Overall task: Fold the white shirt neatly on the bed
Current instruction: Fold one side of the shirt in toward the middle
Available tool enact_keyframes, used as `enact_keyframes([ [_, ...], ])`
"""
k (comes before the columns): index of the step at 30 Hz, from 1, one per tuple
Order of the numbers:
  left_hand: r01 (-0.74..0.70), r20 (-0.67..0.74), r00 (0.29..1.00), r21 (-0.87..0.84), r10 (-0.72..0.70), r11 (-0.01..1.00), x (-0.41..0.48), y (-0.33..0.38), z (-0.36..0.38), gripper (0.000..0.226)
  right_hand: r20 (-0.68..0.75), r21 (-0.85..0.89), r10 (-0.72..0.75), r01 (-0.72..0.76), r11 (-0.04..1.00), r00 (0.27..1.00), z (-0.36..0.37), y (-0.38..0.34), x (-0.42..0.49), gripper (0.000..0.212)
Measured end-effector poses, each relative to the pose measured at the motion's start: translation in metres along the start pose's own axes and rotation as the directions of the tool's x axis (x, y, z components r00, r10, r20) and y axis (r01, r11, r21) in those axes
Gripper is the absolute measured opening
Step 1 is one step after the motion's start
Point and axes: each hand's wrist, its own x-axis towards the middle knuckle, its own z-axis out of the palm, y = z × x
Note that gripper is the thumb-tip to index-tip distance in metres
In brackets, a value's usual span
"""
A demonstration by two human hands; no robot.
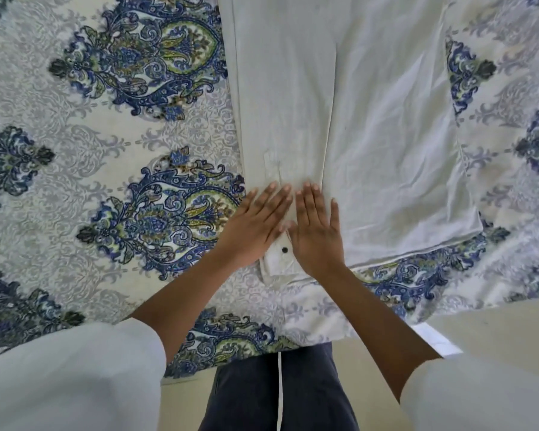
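Both hands—left hand, right hand—lie flat, fingers straight, on the white shirt; smooth outward, probably along the folded sleeve—evenly.

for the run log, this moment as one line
left hand: flat on white shirt | right hand: flat on white shirt | cuff: between hands | surface: patterned bedsheet
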Motion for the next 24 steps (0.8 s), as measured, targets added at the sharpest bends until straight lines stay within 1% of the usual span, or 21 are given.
enact_keyframes([
  [3,-0.010,0.009,1.000,0.018,0.010,1.000,-0.022,0.008,0.008,0.055,0.075,-0.006,-0.022,0.022,1.000,0.997,0.005,0.006,-0.020,0.058],
  [7,-0.060,0.016,0.998,-0.002,0.060,0.998,-0.046,0.028,0.017,0.056,0.100,-0.033,-0.045,0.048,0.998,0.994,0.006,0.019,-0.039,0.058],
  [10,-0.005,0.033,0.999,-0.002,0.005,1.000,-0.055,0.038,0.020,0.056,0.158,-0.046,-0.085,0.094,0.995,0.984,0.006,0.024,-0.051,0.056],
  [12,0.042,0.042,0.998,0.021,-0.042,0.999,-0.054,0.044,0.009,0.054,0.196,-0.026,-0.118,0.125,0.992,0.974,-0.004,0.028,-0.052,0.054],
  [14,0.066,0.037,0.997,0.030,-0.067,0.997,-0.048,0.053,-0.008,0.052,0.260,0.090,-0.140,0.121,0.989,0.955,-0.019,0.034,-0.045,0.052],
  [16,0.084,-0.032,0.996,-0.026,-0.085,0.996,-0.037,0.064,-0.025,0.047,0.247,0.276,-0.115,0.044,0.960,0.962,-0.038,0.042,-0.039,0.049],
  [17,0.107,-0.085,0.990,-0.069,-0.112,0.992,-0.030,0.071,-0.035,0.044,0.216,0.387,-0.091,0.001,0.922,0.972,-0.047,0.047,-0.038,0.047],
  [18,0.135,-0.140,0.979,-0.115,-0.151,0.984,-0.022,0.081,-0.046,0.040,0.196,0.507,-0.048,-0.059,0.860,0.979,-0.056,0.054,-0.036,0.044],
  [20,0.188,-0.196,0.955,-0.179,-0.222,0.966,-0.004,0.093,-0.063,0.034,0.206,0.707,0.063,-0.193,0.680,0.976,-0.074,0.066,-0.030,0.040],
  [23,0.217,-0.228,0.933,-0.262,-0.279,0.940,0.030,0.113,-0.086,0.032,0.233,0.851,0.193,-0.296,0.435,0.953,-0.101,0.092,-0.016,0.034],
  [24,0.230,-0.224,0.926,-0.306,-0.304,0.924,0.043,0.119,-0.093,0.030,0.241,0.872,0.221,-0.311,0.379,0.945,-0.107,0.102,-0.009,0.033],
])
